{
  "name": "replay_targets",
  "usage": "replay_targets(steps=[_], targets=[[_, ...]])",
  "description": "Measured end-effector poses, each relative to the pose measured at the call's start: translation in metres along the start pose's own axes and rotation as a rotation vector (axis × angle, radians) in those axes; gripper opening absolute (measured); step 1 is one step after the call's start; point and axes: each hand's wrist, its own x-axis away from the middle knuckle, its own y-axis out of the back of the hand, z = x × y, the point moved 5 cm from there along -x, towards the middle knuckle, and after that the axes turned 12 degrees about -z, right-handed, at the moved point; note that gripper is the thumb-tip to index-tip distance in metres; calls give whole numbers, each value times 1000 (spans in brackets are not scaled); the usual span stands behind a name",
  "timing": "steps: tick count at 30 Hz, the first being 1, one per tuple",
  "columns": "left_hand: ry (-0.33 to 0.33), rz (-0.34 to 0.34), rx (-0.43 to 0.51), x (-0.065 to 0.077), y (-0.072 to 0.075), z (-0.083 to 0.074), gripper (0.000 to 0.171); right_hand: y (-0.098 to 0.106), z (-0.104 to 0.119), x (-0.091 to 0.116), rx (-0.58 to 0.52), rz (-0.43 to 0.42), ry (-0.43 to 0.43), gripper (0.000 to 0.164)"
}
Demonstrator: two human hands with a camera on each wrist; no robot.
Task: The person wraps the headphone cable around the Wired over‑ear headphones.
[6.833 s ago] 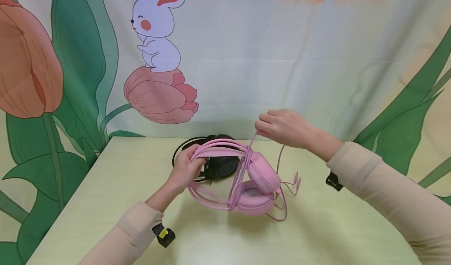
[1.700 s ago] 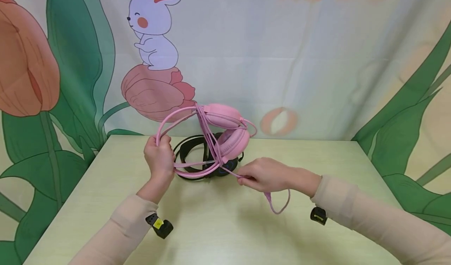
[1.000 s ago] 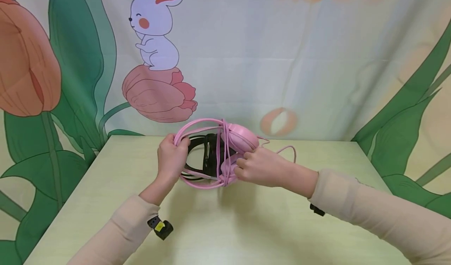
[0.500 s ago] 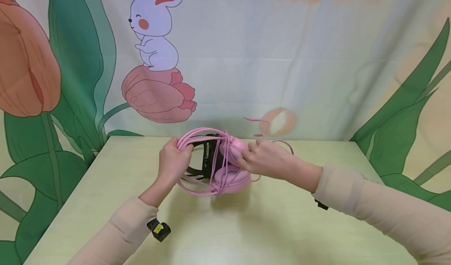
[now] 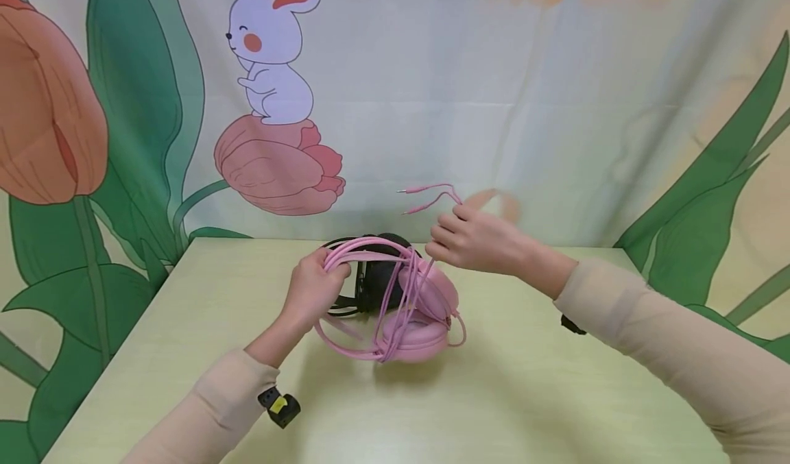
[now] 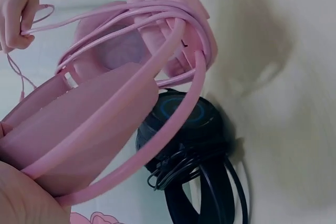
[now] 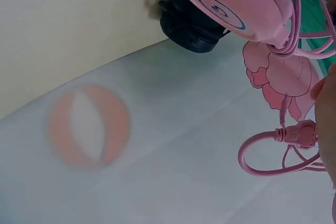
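My left hand [image 5: 311,287] grips the headband of a pink pair of headphones [image 5: 416,346], holding them above the table with the ear cups to the right. Their pink cable [image 5: 390,298] is wound several times across both sides of the frame, beside the cups. Up and to the right, my right hand [image 5: 476,240] holds the cable's end section, and a strand runs taut from it down to the windings. Two slim plugs [image 5: 415,190] stick out to the left above that hand. In the right wrist view, a pink cable junction [image 7: 302,134] shows at the fingers.
Behind the pink pair, black headphones [image 5: 378,291] lie on the pale table [image 5: 494,395]; their own cord [image 6: 181,166] is bundled in the left wrist view. A printed cloth backdrop [image 5: 395,94] hangs at the table's far edge.
My right hand has moved from in front of the ear cups up and away, drawing the cable with it. The pink headphones have lowered slightly, and the plugs have swung left.
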Motion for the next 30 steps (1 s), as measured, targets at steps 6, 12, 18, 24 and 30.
replay_targets(steps=[6,12,18,24,30], targets=[[54,75,126,4,-8,4,8,-8,-5,8,6,-21,-17,26],[68,205,284,10,-13,-6,5,-10,-8,8,-2,-36,-37,21],[100,296,451,14,-16,-8,5,-11,-12,7,-15,-36,-68,26],[56,428,556,17,-18,-4,4,-19,-16,19,-21,-29,-107,24],[22,508,687,21,-17,-1,8,-24,-13,26,-95,-14,-174,14]])
